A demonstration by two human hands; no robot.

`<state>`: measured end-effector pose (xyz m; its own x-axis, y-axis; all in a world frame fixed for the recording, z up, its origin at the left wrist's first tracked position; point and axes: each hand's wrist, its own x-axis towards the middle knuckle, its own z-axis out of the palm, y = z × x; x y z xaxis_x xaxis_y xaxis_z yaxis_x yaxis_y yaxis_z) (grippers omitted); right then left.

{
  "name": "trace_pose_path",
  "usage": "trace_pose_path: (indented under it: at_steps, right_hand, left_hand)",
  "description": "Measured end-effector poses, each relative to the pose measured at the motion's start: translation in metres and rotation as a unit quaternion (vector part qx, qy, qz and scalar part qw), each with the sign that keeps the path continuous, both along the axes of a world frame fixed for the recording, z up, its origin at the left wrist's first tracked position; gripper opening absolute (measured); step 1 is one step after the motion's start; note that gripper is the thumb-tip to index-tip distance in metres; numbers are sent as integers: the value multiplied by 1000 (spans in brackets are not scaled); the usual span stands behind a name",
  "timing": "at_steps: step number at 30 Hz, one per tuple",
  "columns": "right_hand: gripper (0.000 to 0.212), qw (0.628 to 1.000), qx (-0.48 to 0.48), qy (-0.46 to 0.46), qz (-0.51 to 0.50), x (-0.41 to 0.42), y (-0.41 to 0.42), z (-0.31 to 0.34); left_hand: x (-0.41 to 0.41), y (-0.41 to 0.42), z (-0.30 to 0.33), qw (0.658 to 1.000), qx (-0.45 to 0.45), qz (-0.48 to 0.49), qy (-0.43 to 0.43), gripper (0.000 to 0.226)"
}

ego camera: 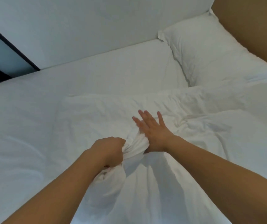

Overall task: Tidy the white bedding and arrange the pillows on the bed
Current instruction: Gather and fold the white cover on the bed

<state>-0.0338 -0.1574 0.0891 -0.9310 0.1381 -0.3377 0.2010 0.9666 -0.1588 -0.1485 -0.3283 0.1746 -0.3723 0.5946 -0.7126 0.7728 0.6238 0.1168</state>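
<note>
A crumpled white duvet (186, 113) lies across the middle and right of the bed, over a smooth white sheet (24, 120). My left hand (109, 151) grips a bunched fold of the duvet in a fist. Just to its right, my right hand (152, 130) lies flat on the duvet with straight, spread fingers, the bunched fold touching its wrist. One white pillow (210, 52) rests at the far right of the bed, against the headboard.
A brown headboard (250, 21) runs along the right side. A white wall (81, 29) borders the far edge of the bed, with a dark-framed glass panel (1, 52) at the left.
</note>
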Motion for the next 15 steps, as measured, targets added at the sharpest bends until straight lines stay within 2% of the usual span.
trace_pose_path:
  at_steps: [2, 4, 6, 7, 8, 9, 10, 12, 14, 15]
  right_hand:
    - [84, 997, 10, -37, 62, -9, -15, 7]
    - [42, 996, -38, -76, 39, -12, -23, 16]
    - [30, 986, -92, -132, -42, -12, -27, 25]
    - [30, 979, -104, -157, -80, -9, -26, 28]
    - [33, 973, -108, -169, -113, -7, -26, 33]
    - [38, 966, -111, -179, -150, -5, -25, 35]
    - [41, 955, -125, -190, -189, -4, -24, 36]
    - [38, 915, -198, -209, -281, -4, -22, 40]
    - [32, 850, -301, -203, -381, -5, -18, 47]
    - [30, 812, -342, -201, -429, -6, -15, 51]
  left_hand:
    - [-1, -22, 17, 998, 61, 19, -6, 18]
    - [-5, -51, 28, 979, 113, 129, -106, 33]
    - [-8, -84, 40, 913, 129, 273, -275, 68]
    - [-7, -101, 44, 877, 130, 317, -337, 86]
    - [-5, -119, 42, 864, 122, 323, -367, 101]
    - [-1, -139, 32, 880, 101, 295, -358, 115]
    - [4, -157, 19, 912, 70, 249, -318, 128]
    - [21, -191, -15, 972, 1, 122, -201, 145]
    - [38, -220, -53, 998, 20, 8, -53, 152]
    - [42, -228, -67, 1000, 29, -4, 0, 153]
